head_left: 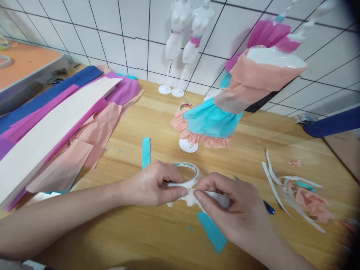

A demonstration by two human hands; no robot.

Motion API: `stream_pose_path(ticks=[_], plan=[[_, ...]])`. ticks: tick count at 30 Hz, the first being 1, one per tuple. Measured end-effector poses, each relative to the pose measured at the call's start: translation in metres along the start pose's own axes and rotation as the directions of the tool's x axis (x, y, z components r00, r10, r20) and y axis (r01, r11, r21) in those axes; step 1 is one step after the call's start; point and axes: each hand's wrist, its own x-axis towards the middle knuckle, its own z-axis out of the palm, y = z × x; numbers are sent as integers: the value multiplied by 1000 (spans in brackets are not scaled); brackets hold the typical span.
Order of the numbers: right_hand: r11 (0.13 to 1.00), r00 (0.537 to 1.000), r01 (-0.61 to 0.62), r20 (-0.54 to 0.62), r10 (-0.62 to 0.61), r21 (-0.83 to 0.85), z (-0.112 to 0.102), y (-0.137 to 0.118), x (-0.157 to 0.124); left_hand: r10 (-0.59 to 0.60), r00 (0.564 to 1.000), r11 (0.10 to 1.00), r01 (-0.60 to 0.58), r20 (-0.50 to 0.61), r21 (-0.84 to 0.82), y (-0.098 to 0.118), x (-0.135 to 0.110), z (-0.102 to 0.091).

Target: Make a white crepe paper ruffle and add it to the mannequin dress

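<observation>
My left hand (157, 183) is closed around the near side of a roll of tape (194, 168), an open ring with green lettering inside. Its thumb presses on a glossy white form (191, 198) with rounded bumps, which looks like a small mannequin body and is mostly covered by my fingers. Thumb and forefinger of my right hand (227, 202) pinch together where the ring meets this form, and the other fingers curl over it. Whether a tape end lies in the pinch is hidden. A turquoise paper strip (212, 231) shows below the hands; a narrower turquoise strip (146, 152) lies beyond my left hand.
A mannequin in a peach and turquoise paper dress (213, 118) stands ahead, with two bare white mannequins (176, 47) by the tiled wall. Layered coloured paper (98, 131) covers the left side. White strips (277, 187), peach scraps (312, 202) and a blue-handled tool (269, 207) lie right.
</observation>
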Motion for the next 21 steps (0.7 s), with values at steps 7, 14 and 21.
stream_pose_path(ticks=[7,14,21], plan=[[996,995,87,-48,-88,-38,6,2,-2,112,991,991,-106,-71,86,1,0,2],[938,934,323,-117,-338,-129,12,6,-5,95,993,993,-90,-67,73,1,0,4],[983,982,164,-77,-171,-86,7,2,-2,90,994,995,-86,-68,59,-1,0,4]])
